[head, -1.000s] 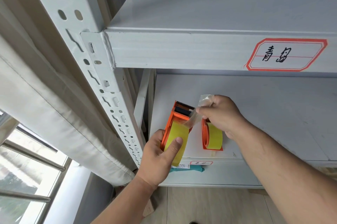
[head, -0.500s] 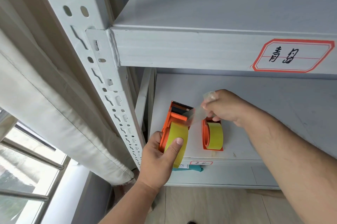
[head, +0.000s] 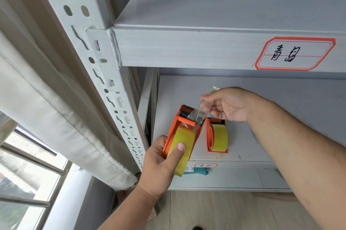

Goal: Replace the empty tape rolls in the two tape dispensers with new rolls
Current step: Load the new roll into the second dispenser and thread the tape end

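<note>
The left hand (head: 159, 162) holds an orange tape dispenser (head: 180, 132) out in front of the lower shelf (head: 280, 136), its grip clamped around the body with the thumb pressed flat on the yellow-green roll (head: 182, 147); that thumb most likely keeps the roll from spinning freely while tape is drawn off. The right hand (head: 227, 104) is above and just right of the dispenser's head, its fingertips (head: 205, 98) pinched together on the free end of the clear tape strip (head: 198, 115), which runs taut from the roll up past the serrated blade (head: 187, 107). Lifting the strip this way seems meant to lead it over the roller and onto the cutter, the last part of loading a fresh roll. The second dispenser (head: 215, 137) stands on the shelf just beside the first, already carrying a full-looking yellow-green roll, so it reads as done and parked out of the way. A red-bordered label (head: 295, 53) marks the upper shelf edge. The strip is thin and sticky, so it could fold on itself if tension slackens.
</note>
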A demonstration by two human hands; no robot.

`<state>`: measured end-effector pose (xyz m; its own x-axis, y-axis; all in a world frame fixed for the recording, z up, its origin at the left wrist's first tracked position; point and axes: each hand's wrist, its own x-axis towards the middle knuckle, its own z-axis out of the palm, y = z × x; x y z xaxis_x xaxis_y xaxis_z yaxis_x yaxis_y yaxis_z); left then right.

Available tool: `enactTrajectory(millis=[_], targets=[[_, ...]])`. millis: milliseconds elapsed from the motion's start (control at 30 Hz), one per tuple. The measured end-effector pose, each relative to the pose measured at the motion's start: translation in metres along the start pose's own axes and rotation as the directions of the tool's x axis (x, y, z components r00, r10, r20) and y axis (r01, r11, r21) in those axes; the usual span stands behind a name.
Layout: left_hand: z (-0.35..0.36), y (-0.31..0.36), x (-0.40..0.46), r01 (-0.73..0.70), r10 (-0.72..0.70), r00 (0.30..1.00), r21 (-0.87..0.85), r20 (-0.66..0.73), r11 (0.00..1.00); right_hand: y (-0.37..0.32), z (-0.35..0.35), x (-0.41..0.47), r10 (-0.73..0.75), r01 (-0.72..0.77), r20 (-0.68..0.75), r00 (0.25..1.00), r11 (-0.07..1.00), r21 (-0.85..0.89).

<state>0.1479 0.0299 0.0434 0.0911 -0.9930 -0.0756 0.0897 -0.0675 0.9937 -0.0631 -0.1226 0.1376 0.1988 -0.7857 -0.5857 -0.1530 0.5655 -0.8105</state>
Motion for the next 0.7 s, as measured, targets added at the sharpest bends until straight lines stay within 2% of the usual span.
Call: enactTrajectory(millis=[167, 233, 367, 600, 700], targets=[[-0.002, 0.003, -0.003, 0.027, -0.024, 0.992, -0.022, 0.126, 0.999, 0.002, -0.001, 0.006, 0.068, -0.068, 0.038, 0.997, 0.998, 0.004], [-0.002, 0.003, -0.005, 0.036, -0.033, 0.986, -0.016, 0.164, 0.999, 0.001, -0.003, 0.009, 0.074, -0.074, 0.004, 0.997, 0.995, -0.064], [0.001, 0.002, -0.008, 0.023, -0.025, 0.99, 0.018, 0.14, 1.0, 0.001, -0.009, 0.011, 0.046, -0.053, -0.042, 0.998, 0.977, -0.208], [0.005, 0.005, -0.009, 0.02, -0.015, 0.98, -0.025, 0.2, 0.999, 0.005, -0.01, 0.014, 0.007, -0.012, -0.043, 0.999, 0.994, -0.111], [0.007, 0.005, -0.009, 0.005, -0.001, 0.987, -0.02, 0.158, 1.0, 0.002, -0.014, 0.012, 0.017, -0.021, -0.037, 0.999, 0.994, -0.108]])
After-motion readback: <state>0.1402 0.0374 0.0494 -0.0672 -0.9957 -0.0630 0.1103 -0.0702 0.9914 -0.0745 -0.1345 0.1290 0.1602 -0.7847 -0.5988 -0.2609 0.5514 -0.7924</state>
